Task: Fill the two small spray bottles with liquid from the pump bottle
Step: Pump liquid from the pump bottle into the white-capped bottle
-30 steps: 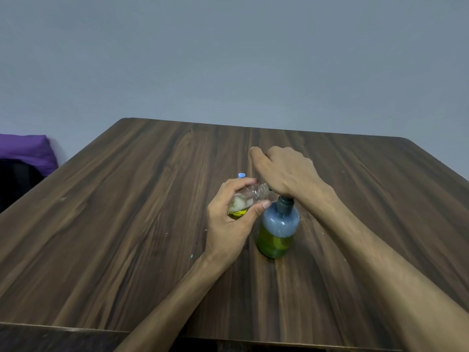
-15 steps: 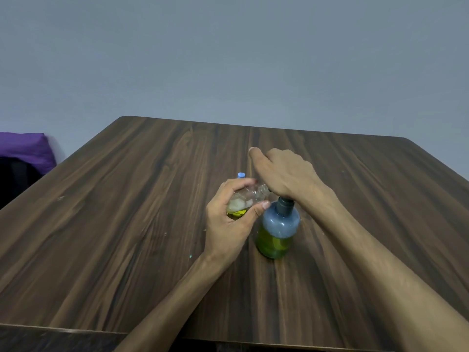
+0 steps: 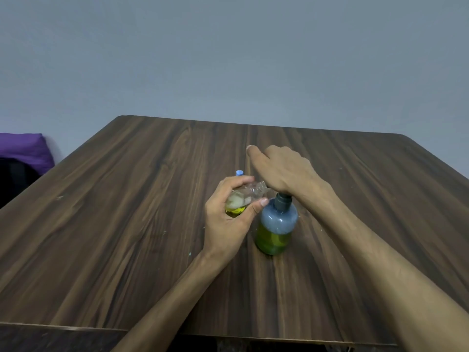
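Wooden table, mid-surface: pump bottle, upright, green liquid low; right hand pressing its pump head, fingers' curl not discernible; left hand gripping tilted small spray bottle, whose mouth should sit under the hidden spout; blue cap behind.

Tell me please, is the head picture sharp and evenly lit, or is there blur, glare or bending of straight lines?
Head view: light is soft and even, with faint shadows and no strong glare on the table. The pump bottle and small spray bottle look slightly soft. The wide lens splays the table edges outward.
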Available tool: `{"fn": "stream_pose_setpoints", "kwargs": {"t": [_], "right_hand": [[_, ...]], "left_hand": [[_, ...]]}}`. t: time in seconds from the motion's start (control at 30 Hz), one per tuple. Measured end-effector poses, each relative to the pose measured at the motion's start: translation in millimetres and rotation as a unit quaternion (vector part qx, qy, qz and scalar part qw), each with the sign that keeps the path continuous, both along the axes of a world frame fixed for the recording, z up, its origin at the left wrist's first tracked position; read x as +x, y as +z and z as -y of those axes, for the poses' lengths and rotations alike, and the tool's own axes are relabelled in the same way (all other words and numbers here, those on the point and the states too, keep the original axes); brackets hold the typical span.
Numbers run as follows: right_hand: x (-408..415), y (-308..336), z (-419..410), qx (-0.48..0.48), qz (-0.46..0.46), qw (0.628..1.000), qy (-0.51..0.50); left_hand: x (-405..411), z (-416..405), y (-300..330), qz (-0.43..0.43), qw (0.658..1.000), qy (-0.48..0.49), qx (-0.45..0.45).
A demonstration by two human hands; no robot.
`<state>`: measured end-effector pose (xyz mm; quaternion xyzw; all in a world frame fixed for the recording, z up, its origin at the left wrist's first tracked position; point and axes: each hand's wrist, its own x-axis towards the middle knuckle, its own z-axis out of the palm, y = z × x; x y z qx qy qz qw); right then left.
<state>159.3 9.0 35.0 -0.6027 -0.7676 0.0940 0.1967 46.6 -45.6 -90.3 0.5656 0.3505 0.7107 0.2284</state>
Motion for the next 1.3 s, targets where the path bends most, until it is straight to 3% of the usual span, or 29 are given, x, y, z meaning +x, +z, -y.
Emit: {"fn": "stream_pose_setpoints", "kwargs": {"t": [0.13, 0.5, 0.67, 0.77, 0.9, 1.03, 1.13, 1.3], "right_hand": [[0.0, 2.6, 0.9, 0.038, -0.017, 0.999, 0.000], [-0.2, -1.5, 0.4, -0.002, -0.012, 1.000, 0.003], [2.8, 4.8, 1.5, 0.033, -0.038, 0.999, -0.001], [0.0, -0.8, 1.7, -0.002, 0.003, 1.000, -0.002], [2.7, 3.4, 3.1, 0.035, -0.035, 0.999, -0.005], [-0.7, -1.0, 1.0, 0.013, 0.007, 1.000, -0.006], [1.9, 1.4, 2.6, 0.043, -0.036, 0.998, -0.009], [0.4, 0.1, -0.3, 0.012, -0.012, 1.000, -0.004]], "left_hand": [[-1.3, 0.7, 0.1, 0.003, 1.000, 0.001, 0.007], [-0.6, -0.6, 0.7, -0.001, 1.000, 0.007, 0.000], [-1.2, 0.6, 0.1, -0.003, 1.000, 0.008, 0.010], [-0.6, -1.7, -1.7, -0.004, 1.000, 0.005, -0.003], [-1.5, 1.7, -0.6, -0.004, 1.000, 0.003, 0.007], [-2.5, 0.0, -2.0, -0.008, 1.000, 0.009, -0.005], [-4.0, 2.1, -0.7, -0.006, 1.000, 0.004, 0.002], [-2.2, 1.4, 0.7, -0.001, 1.000, 0.004, -0.004]]}}
